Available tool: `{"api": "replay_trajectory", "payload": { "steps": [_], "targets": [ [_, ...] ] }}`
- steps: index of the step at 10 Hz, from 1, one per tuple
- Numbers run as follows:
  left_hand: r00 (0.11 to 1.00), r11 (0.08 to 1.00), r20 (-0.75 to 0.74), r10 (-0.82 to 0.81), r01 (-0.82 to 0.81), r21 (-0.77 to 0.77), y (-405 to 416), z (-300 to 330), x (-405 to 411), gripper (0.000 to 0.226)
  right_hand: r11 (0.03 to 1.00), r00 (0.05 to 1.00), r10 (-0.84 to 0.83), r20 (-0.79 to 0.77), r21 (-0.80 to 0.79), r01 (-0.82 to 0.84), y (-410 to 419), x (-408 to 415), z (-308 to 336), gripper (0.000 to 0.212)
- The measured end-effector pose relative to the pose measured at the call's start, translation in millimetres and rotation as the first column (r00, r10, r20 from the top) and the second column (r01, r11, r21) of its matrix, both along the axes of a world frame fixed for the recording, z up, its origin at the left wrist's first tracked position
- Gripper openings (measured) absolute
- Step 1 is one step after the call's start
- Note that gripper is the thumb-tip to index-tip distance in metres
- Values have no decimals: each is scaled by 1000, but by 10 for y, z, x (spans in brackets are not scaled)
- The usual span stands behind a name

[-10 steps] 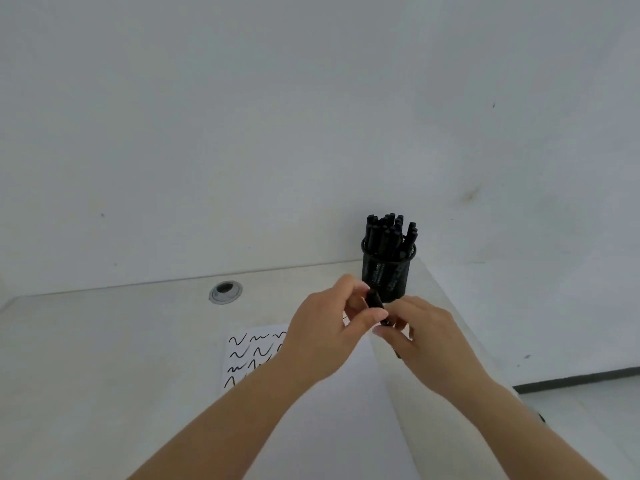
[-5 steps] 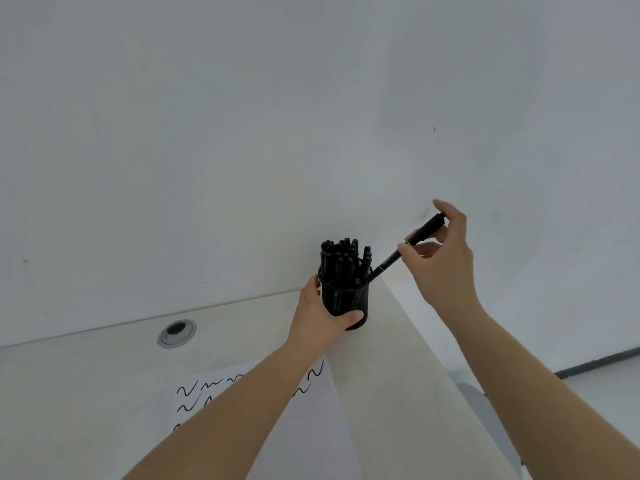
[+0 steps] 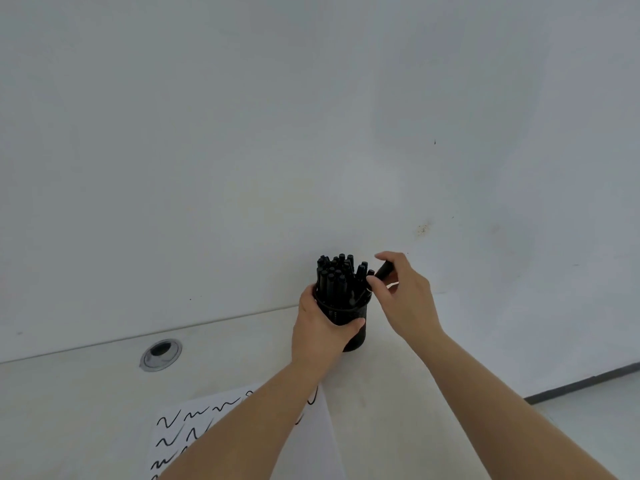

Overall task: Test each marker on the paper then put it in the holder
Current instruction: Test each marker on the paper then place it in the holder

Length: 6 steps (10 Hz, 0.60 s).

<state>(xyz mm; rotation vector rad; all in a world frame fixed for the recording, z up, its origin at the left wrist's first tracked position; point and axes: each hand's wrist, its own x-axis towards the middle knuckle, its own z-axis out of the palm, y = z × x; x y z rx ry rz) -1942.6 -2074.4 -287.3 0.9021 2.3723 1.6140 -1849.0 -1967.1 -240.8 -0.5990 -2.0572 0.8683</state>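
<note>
A black mesh holder [image 3: 351, 315] stands near the table's far right corner, packed with several black markers [image 3: 334, 275]. My left hand [image 3: 320, 327] grips the holder's side, thumb across its front. My right hand [image 3: 405, 296] pinches one black marker [image 3: 382, 270] between thumb and fingers; the marker slants down into the holder's right rim, its lower end hidden among the others. A white paper [image 3: 242, 431] with black squiggle marks lies on the table near me, partly hidden by my left forearm.
A round metal cable grommet [image 3: 160, 354] sits in the white table [image 3: 86, 393] at the left. A white wall rises just behind the holder. The table's right edge runs close beside the holder, with floor [image 3: 588, 410] beyond it.
My right hand has lowered the marker further into the holder. My left hand, which earlier worked on the marker together with the right, now holds the holder. The view has shifted.
</note>
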Motion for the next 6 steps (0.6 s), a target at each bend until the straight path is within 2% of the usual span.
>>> {"api": "replay_trajectory", "payload": {
  "steps": [1,2,4,6],
  "targets": [
    [1000,1000,-2,2,-2,-10,5,-9,-5,90,999,1000,-9,12,52,8,-2,-16,-37,33],
    [1000,1000,15,0,0,-15,12,-18,-11,87,981,996,-20,93,195,1,-22,-30,-102,35],
    [1000,1000,15,-11,11,-22,-5,-12,-10,87,936,987,-82,137,351,29,-19,0,-201,39],
    [998,996,25,-65,67,-51,-64,60,12,88,967,977,-61,204,253,7,-71,61,-135,40]
  ]
}}
